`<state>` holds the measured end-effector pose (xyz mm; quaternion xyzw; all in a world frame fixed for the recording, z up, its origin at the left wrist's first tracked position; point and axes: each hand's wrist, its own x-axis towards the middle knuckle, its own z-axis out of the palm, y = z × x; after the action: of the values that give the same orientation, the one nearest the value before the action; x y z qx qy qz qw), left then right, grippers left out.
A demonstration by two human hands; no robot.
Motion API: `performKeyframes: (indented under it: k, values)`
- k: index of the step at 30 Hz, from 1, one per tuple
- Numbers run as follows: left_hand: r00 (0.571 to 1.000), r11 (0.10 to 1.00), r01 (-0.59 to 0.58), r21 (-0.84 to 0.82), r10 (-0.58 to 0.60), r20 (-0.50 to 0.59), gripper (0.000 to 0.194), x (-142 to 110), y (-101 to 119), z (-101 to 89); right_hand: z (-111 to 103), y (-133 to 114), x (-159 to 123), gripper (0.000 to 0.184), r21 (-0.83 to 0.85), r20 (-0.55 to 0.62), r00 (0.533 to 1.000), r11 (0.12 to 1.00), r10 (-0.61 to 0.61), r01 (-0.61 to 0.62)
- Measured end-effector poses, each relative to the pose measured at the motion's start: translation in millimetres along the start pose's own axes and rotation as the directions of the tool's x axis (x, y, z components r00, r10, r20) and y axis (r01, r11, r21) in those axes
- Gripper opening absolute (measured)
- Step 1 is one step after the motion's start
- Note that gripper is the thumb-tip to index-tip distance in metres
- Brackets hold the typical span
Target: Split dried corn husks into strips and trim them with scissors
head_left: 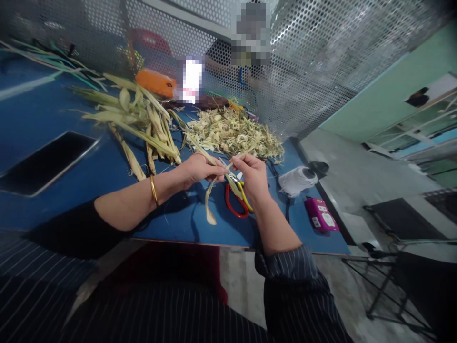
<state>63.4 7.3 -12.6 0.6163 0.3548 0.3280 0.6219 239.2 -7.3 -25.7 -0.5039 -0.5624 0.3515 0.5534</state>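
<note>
My left hand (pixel 205 169) pinches pale strips of dried corn husk (pixel 210 205), one of which hangs down with a wider, curled end. Close beside it, my right hand (pixel 252 171) is closed on a thin husk strip (pixel 229 166) that runs between the two hands. Under the hands lie scissors (pixel 237 205) with one red and one yellow handle, partly covered by a husk piece. Behind the hands spreads a heap of shredded husk scraps (pixel 235 131). Left of it rests a bundle of whole dried husks (pixel 143 116).
A white thread spool (pixel 298 181) and a purple packet (pixel 321 215) stand at the table's right. On the left lies a dark flat panel (pixel 48 162). An orange object (pixel 155 82) sits by the perforated metal screen (pixel 303 71). Black chairs (pixel 410 219) stand beyond the table (pixel 171 224).
</note>
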Motion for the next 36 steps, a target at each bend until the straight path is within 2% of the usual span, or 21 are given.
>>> performKeyframes:
  k: [4, 5, 7, 8, 9, 10, 11, 12, 13, 15, 19, 23, 26, 30, 34, 36]
  values:
    - [0.996, 0.998, 0.039, -0.052, -0.043, -0.077, 0.021, 2.5, -2.1, -2.4, -3.9, -3.5, -0.1, 0.023, -0.184, -0.073, 0.990, 0.977, -0.125, 0.110]
    - [0.992, 0.995, 0.043, -0.089, -0.054, -0.116, 0.023, 3.3, -1.8, -3.5, -5.5, -7.6, -1.4, 0.023, -0.253, -0.127, 0.972, 0.954, -0.196, 0.159]
    - [0.977, 0.986, 0.037, -0.161, -0.069, -0.203, 0.029, 4.7, 0.1, -5.3, -7.4, -17.1, -5.7, 0.024, -0.383, -0.229, 0.909, 0.891, -0.348, 0.244]
    - [0.966, 0.982, 0.029, -0.184, -0.074, -0.246, 0.031, 5.3, 1.4, -5.9, -7.2, -21.2, -8.2, 0.027, -0.413, -0.239, 0.894, 0.873, -0.378, 0.259]
    - [0.956, 0.980, 0.018, -0.199, -0.075, -0.282, 0.031, 5.7, 2.8, -6.2, -6.0, -23.9, -10.7, 0.030, -0.413, -0.202, 0.911, 0.874, -0.361, 0.255]
    - [0.947, 0.978, 0.010, -0.208, -0.076, -0.311, 0.031, 6.0, 4.0, -6.2, -3.8, -24.7, -12.8, 0.032, -0.390, -0.123, 0.947, 0.892, -0.298, 0.230]
    - [0.940, 0.976, 0.005, -0.216, -0.078, -0.332, 0.031, 6.1, 4.9, -5.8, -0.9, -23.7, -14.5, 0.032, -0.358, -0.015, 0.978, 0.914, -0.210, 0.191]
    - [0.936, 0.975, 0.003, -0.223, -0.081, -0.343, 0.030, 6.0, 5.4, -5.1, 2.5, -21.2, -15.6, 0.031, -0.327, 0.105, 0.988, 0.935, -0.112, 0.141]
    - [0.933, 0.973, 0.001, -0.229, -0.084, -0.351, 0.030, 5.7, 5.5, -4.1, 5.9, -17.5, -16.3, 0.029, -0.302, 0.213, 0.977, 0.949, -0.022, 0.087]
    - [0.928, 0.971, -0.001, -0.240, -0.089, -0.363, 0.029, 5.2, 4.8, -1.7, 11.4, -10.0, -16.8, 0.027, -0.273, 0.333, 0.940, 0.962, 0.072, 0.023]
    - [0.914, 0.962, -0.043, -0.271, -0.071, -0.398, 0.029, 5.7, 1.3, 2.5, 14.0, -6.6, -17.4, 0.024, -0.255, 0.362, 0.930, 0.967, 0.066, 0.031]
    - [0.903, 0.949, -0.098, -0.299, -0.042, -0.428, 0.035, 7.6, -2.0, 5.4, 14.9, -10.4, -17.2, 0.022, -0.163, 0.322, 0.935, 0.982, 0.146, -0.098]
    - [0.922, 0.941, -0.115, -0.318, -0.018, -0.386, 0.030, 7.8, -2.5, 7.1, 15.8, -7.5, -15.6, 0.024, -0.141, 0.278, 0.955, 0.988, 0.105, -0.068]
    - [0.968, 0.911, -0.146, -0.385, 0.052, -0.245, 0.030, 9.2, -3.0, 1.8, 8.9, -5.6, -13.1, 0.024, -0.242, 0.182, 0.981, 0.965, -0.060, 0.104]
    - [0.987, 0.906, -0.156, -0.394, 0.128, -0.097, 0.035, 12.8, -3.6, -16.3, -1.7, -12.8, -11.3, 0.018, -0.425, 0.105, 0.960, 0.861, -0.261, 0.281]
    - [0.988, 0.898, -0.136, -0.419, 0.154, 0.009, 0.034, 13.7, -2.5, -26.8, -4.7, -16.1, -10.1, 0.017, -0.410, 0.092, 0.947, 0.855, -0.306, 0.317]
